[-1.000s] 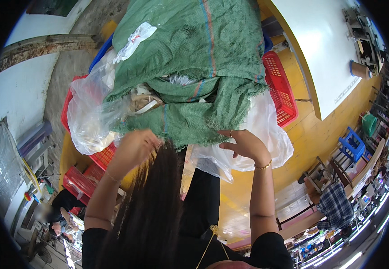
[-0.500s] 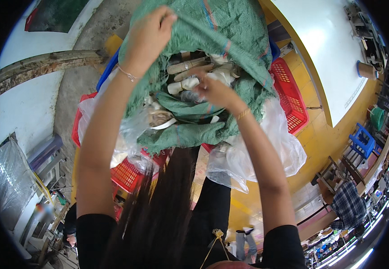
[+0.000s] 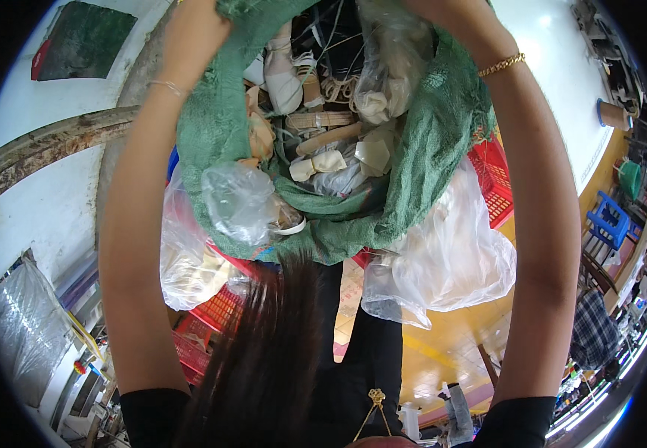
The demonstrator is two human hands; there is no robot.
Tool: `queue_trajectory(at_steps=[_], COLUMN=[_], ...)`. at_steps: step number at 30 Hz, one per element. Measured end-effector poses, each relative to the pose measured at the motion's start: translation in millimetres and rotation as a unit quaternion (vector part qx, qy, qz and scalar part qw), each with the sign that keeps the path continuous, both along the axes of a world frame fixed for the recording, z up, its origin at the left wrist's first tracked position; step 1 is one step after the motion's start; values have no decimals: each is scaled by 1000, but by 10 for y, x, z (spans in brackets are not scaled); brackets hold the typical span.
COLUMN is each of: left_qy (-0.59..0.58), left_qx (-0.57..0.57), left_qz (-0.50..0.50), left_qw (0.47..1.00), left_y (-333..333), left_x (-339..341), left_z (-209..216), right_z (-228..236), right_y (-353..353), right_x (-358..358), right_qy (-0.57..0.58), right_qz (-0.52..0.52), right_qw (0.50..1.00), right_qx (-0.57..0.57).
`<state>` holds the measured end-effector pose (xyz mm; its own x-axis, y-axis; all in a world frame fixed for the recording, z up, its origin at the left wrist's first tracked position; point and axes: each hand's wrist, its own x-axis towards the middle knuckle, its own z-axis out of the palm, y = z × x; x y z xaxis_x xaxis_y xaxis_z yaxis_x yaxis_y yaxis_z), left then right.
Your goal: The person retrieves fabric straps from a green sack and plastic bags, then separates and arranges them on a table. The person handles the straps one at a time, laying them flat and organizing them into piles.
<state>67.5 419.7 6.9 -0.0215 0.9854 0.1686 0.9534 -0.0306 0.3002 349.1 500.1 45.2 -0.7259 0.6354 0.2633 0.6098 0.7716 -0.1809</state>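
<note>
A green woven sack [image 3: 211, 112] stands wide open before me, its frayed rim forming a ring. At its upper left, my left hand [image 3: 198, 33] is closed on the rim, slightly blurred. My right hand [image 3: 450, 13] reaches the rim at the upper right; the top edge of the view cuts it off and its fingers are hidden. Inside the sack lie cream-coloured pieces [image 3: 327, 162], a beige stick-like bundle [image 3: 320, 119], a pale shoe-like piece [image 3: 282, 78], coiled cord [image 3: 338, 88] and a clear plastic bag [image 3: 383, 67]. Another clear bag [image 3: 238, 201] rests over the near left rim.
Red plastic baskets [image 3: 491, 183] surround the sack, with filled clear bags [image 3: 450, 261] hanging at both sides. A white table [image 3: 562, 89] stands at the right, carrying a brown spool [image 3: 613, 116]. Farther right is a blue stool [image 3: 608, 220]. Long dark hair [image 3: 271, 336] hangs in front of me.
The sack's mouth has been spread wide, showing more contents. My right hand has left the inside and moved up to the far right rim; my left hand has moved up and left.
</note>
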Motion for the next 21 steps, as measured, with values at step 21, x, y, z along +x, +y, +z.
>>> queue_trajectory(at_steps=[21], left_qy=[-247], left_qx=[76], left_qz=[-91], left_qw=[962], left_y=[163], left_x=[318], left_z=[561], right_z=[-1235], right_y=[19], right_x=[-176], right_qy=[130], right_qz=[-204], right_qw=[902], right_qx=[-359])
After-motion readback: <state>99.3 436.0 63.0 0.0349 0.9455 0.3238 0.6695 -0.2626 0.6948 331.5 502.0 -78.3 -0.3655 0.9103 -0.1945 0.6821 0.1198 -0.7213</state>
